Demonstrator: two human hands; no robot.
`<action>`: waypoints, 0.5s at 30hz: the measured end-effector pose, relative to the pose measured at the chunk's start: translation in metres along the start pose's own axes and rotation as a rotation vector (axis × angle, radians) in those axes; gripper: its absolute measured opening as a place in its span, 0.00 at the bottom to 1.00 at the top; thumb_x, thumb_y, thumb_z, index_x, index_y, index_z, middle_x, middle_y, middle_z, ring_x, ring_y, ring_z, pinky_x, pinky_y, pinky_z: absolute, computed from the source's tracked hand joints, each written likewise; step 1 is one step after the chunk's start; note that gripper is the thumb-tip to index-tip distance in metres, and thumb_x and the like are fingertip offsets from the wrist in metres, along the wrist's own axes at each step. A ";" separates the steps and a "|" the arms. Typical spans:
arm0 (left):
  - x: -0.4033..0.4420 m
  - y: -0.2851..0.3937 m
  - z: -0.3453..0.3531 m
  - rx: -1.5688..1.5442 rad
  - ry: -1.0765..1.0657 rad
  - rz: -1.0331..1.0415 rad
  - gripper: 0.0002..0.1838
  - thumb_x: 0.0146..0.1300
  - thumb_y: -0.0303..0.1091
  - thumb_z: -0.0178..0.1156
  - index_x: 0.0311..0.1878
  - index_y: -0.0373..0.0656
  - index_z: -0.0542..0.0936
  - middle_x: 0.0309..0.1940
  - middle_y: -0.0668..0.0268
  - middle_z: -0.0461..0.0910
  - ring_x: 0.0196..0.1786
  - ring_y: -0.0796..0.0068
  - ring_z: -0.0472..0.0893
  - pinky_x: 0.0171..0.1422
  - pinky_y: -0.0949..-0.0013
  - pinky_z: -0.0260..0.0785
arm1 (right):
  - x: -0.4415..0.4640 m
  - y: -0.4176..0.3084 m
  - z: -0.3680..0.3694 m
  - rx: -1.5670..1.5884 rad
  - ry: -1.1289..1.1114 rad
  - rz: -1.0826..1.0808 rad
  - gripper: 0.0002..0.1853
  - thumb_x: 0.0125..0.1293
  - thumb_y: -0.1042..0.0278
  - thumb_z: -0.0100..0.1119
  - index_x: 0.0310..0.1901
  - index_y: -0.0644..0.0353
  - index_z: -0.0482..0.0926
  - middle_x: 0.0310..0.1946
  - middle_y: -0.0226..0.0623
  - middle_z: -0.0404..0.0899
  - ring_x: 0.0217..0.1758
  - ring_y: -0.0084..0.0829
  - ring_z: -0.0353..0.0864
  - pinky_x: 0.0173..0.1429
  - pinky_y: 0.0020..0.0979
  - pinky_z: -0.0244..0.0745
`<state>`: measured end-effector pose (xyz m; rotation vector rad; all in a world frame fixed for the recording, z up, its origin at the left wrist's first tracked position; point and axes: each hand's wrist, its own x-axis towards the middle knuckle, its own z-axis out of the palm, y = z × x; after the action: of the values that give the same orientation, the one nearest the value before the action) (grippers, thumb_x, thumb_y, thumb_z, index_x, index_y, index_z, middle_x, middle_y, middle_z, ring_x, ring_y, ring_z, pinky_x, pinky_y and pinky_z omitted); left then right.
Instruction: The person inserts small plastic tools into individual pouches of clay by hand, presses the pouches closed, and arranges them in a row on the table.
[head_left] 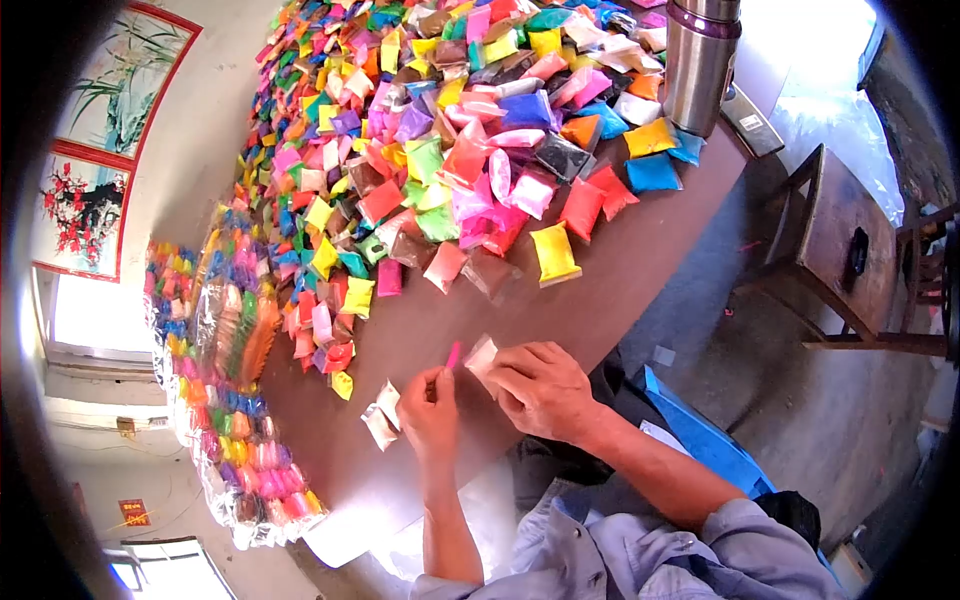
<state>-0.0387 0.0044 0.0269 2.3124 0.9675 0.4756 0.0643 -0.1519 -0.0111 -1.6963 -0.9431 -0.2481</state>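
My left hand [428,405] is closed in a pinch, with a small bright pink strip [454,354] standing up from between thumb and finger. Beside it, my right hand [545,390] is closed on a small pale packet [481,354] at its fingertips. The two hands are close together over the near edge of the brown table [420,330]. Left of my left hand lie a few pale packets [381,418], overlapping each other. Beyond the hands, a yellow packet [555,254] sits at the front of the big pile.
A large heap of colourful packets [470,150] covers the far table. Clear bags of packets [235,330] line the left edge. A steel thermos flask [698,75] stands at the back right. A wooden stool [835,245] and a blue object [710,430] are off to the right.
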 end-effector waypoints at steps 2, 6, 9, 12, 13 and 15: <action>-0.005 -0.001 -0.002 -0.045 -0.008 -0.015 0.09 0.72 0.32 0.67 0.43 0.35 0.86 0.27 0.72 0.80 0.30 0.85 0.75 0.35 0.75 0.69 | -0.002 0.001 0.000 0.002 -0.034 0.013 0.09 0.55 0.73 0.71 0.38 0.54 0.83 0.41 0.31 0.82 0.44 0.36 0.83 0.49 0.37 0.75; -0.021 0.002 0.001 -0.101 -0.053 0.035 0.10 0.73 0.34 0.67 0.44 0.36 0.86 0.28 0.72 0.82 0.30 0.86 0.75 0.35 0.75 0.69 | -0.001 0.000 -0.001 0.016 -0.044 0.025 0.09 0.55 0.73 0.71 0.37 0.54 0.82 0.41 0.31 0.82 0.44 0.36 0.83 0.48 0.37 0.75; -0.021 0.007 0.003 -0.063 -0.040 0.000 0.10 0.72 0.34 0.68 0.44 0.35 0.86 0.30 0.70 0.84 0.31 0.84 0.77 0.36 0.74 0.70 | 0.000 -0.001 -0.001 0.011 -0.014 0.021 0.09 0.55 0.74 0.71 0.37 0.54 0.82 0.41 0.31 0.82 0.44 0.36 0.83 0.48 0.37 0.75; -0.014 0.005 0.003 0.012 -0.021 -0.001 0.11 0.72 0.35 0.68 0.44 0.34 0.86 0.30 0.69 0.84 0.31 0.82 0.77 0.36 0.73 0.71 | 0.000 -0.002 0.000 0.010 -0.019 0.017 0.09 0.55 0.74 0.71 0.38 0.55 0.83 0.41 0.31 0.82 0.44 0.36 0.83 0.49 0.37 0.75; -0.012 0.003 0.003 0.042 -0.003 0.028 0.11 0.72 0.35 0.68 0.45 0.34 0.86 0.30 0.70 0.84 0.32 0.82 0.77 0.37 0.72 0.71 | 0.000 -0.002 0.001 0.008 -0.009 0.017 0.09 0.55 0.74 0.71 0.38 0.54 0.83 0.42 0.30 0.82 0.44 0.36 0.84 0.49 0.36 0.76; -0.012 0.002 0.004 -0.033 -0.002 -0.005 0.11 0.72 0.35 0.67 0.45 0.34 0.86 0.30 0.69 0.84 0.32 0.82 0.77 0.38 0.73 0.71 | 0.000 0.000 0.000 -0.013 0.001 0.023 0.10 0.54 0.75 0.71 0.38 0.52 0.83 0.42 0.29 0.83 0.43 0.36 0.84 0.49 0.36 0.77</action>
<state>-0.0437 -0.0071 0.0245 2.2801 0.9574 0.4832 0.0646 -0.1516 -0.0111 -1.7180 -0.9224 -0.2403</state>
